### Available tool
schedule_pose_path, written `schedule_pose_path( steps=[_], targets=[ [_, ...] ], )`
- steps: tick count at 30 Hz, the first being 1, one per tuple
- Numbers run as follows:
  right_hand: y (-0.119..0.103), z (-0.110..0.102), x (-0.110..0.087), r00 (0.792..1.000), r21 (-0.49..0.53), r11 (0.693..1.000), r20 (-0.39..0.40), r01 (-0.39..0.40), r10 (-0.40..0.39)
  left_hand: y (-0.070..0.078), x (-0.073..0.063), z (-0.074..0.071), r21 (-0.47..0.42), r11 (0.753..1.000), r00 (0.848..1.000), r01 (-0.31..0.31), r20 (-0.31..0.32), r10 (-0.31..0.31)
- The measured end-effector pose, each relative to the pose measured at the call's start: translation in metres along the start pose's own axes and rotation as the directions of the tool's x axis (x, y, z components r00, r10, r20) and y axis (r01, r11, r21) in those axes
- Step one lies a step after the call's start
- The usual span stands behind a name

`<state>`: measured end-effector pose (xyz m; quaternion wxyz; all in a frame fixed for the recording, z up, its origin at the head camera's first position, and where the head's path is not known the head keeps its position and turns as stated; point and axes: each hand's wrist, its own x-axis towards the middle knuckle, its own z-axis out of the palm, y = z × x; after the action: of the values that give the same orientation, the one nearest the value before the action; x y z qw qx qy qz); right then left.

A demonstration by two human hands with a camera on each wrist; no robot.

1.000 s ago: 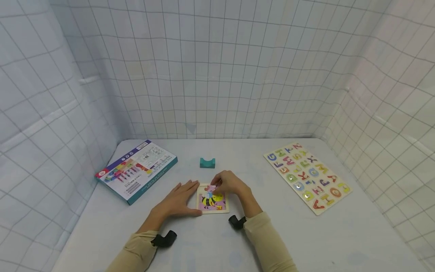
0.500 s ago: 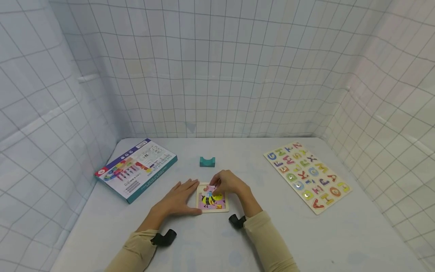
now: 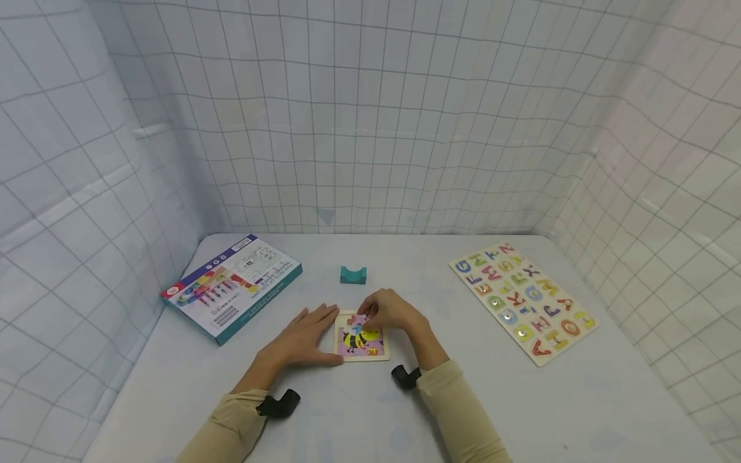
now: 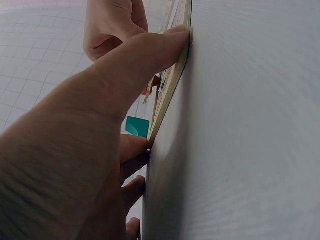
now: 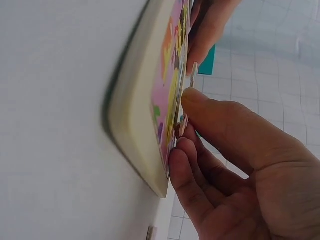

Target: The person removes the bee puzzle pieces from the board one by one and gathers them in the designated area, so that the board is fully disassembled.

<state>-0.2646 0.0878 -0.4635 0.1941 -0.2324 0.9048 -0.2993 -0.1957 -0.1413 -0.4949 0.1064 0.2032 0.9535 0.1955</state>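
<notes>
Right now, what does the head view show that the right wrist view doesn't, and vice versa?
Head only: the printed box, the letters on the alphabet board, beige sleeves.
Right wrist only: the thin edge of the puzzle piece.
Both: that piece pinched by the right hand, the left hand, the bee puzzle, the teal notched block.

Two hands, two sleeves and two black wrist devices are counted — with one pinched puzzle piece, one framed puzzle, one box, one teal block, one letter board and one tabletop also seen.
</notes>
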Motion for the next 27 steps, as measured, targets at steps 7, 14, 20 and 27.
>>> schedule_pose_path(
  steps=[7,14,20,27],
  targets=[
    [0.004,-0.007,-0.009,0.999,0.022,1.000,-0.037,-0.018,0.018,0.002,0.003,0.002,-0.015,1.000,1.000,-0.009,0.004,0.009],
    [0.015,-0.017,-0.019,0.997,0.009,0.999,-0.073,-0.036,0.036,0.003,0.005,0.002,-0.014,1.000,1.000,-0.004,0.013,0.004],
    [0.026,-0.025,-0.028,0.991,-0.007,0.998,-0.121,-0.057,0.056,0.002,0.006,0.001,-0.006,1.000,1.000,0.002,0.012,-0.002],
    [0.038,-0.031,-0.039,0.984,-0.002,0.997,-0.162,-0.072,0.071,-0.001,0.003,0.001,-0.001,1.000,1.000,-0.010,-0.001,0.010]
  ],
)
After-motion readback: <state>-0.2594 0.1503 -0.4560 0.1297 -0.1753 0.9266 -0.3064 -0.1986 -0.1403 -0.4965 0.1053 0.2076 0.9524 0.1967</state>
